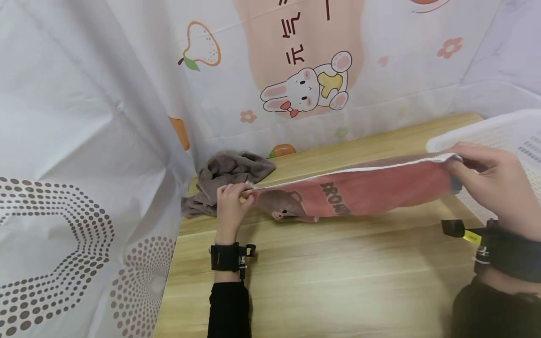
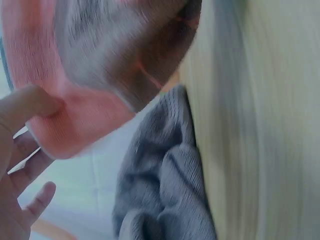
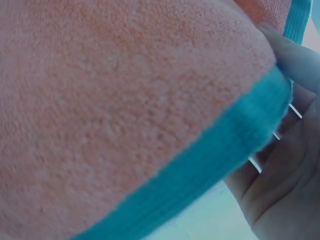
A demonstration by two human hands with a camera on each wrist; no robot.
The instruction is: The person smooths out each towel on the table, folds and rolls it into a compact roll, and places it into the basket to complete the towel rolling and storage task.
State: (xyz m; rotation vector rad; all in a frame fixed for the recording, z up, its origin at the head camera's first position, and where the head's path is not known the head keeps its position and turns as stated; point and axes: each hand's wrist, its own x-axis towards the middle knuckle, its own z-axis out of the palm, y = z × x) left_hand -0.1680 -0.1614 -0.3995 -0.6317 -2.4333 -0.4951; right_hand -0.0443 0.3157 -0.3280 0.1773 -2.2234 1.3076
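A pink towel [image 1: 376, 190] with a brown bear and dark lettering is stretched between both hands above the wooden table. My left hand [image 1: 231, 199] pinches its left corner, thumb on the pink face [image 2: 82, 117] in the left wrist view. At the other end my right hand [image 1: 492, 176] grips the upper right corner; the right wrist view shows a blue-green edge band [image 3: 200, 165] running to the fingers. Behind the left hand lies a crumpled grey towel [image 1: 228, 171], also seen below the pink one in the left wrist view [image 2: 160, 175].
A white perforated plastic basket [image 1: 524, 136] stands at the right, beside the right hand. The wooden table [image 1: 338, 272] extends under both arms. Printed white sheeting [image 1: 380, 108] hangs along the back, and more dotted sheeting [image 1: 84, 164] covers the left side.
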